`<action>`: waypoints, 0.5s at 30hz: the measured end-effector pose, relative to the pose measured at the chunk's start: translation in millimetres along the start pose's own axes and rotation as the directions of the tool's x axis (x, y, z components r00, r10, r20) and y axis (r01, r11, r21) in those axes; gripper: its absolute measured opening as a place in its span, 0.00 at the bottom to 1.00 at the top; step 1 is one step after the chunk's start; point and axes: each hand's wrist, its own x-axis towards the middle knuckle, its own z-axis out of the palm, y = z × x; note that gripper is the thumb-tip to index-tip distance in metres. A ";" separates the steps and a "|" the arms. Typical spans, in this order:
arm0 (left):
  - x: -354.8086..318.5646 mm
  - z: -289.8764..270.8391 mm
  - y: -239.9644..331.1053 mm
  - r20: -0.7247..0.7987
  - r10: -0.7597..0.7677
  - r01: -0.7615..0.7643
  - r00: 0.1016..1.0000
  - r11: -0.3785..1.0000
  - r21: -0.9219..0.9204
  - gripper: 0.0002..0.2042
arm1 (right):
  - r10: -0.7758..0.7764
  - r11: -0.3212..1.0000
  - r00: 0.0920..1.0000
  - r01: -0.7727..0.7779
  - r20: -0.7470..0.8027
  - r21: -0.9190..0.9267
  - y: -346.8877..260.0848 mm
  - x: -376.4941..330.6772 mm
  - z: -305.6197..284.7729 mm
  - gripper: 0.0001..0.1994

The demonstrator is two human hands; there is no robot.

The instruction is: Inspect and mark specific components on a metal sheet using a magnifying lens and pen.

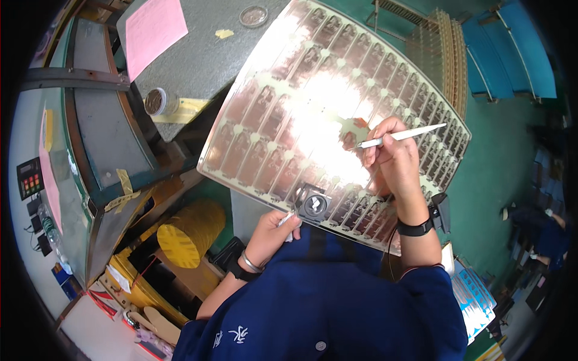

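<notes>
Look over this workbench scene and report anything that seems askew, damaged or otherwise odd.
Little stands out. The large panel of copper-coloured circuits is tilted, but the left hand grips its near edge while the right hand holds a white pen-like tool to it. Glare hides the panel's middle, so damage there cannot be judged.

Magnifier [313, 206] on sheet [283, 102] btwn hands, rest open

Strong glare on panel [325, 120] centre; fisheye bending, dark corners.

sheet [283, 114] copper/cream grid | pen [400, 135] white | paper [153, 30] pink | roll [189, 231] yellow
</notes>
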 end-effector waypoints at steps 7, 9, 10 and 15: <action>-0.7 8.6 6.2 -0.138 0.090 -0.109 0.986 0.984 -0.139 0.10 | 0.069 0.978 0.987 -0.038 0.146 -0.207 6.0 0.6 4.6 0.06; -0.1 10.4 10.5 -0.159 0.095 -0.120 0.983 0.981 -0.150 0.10 | 0.028 0.980 0.979 0.013 0.202 -0.199 9.6 0.1 9.6 0.05; -0.7 11.6 15.1 -0.173 0.107 -0.135 0.979 0.978 -0.159 0.10 | 0.042 0.981 0.979 -0.003 0.198 -0.193 9.2 -0.1 11.5 0.05; -5.1 10.8 20.0 -0.193 0.110 -0.143 0.975 0.977 -0.161 0.09 | 0.062 0.963 0.951 0.024 0.303 -0.270 12.3 -6.5 14.8 0.03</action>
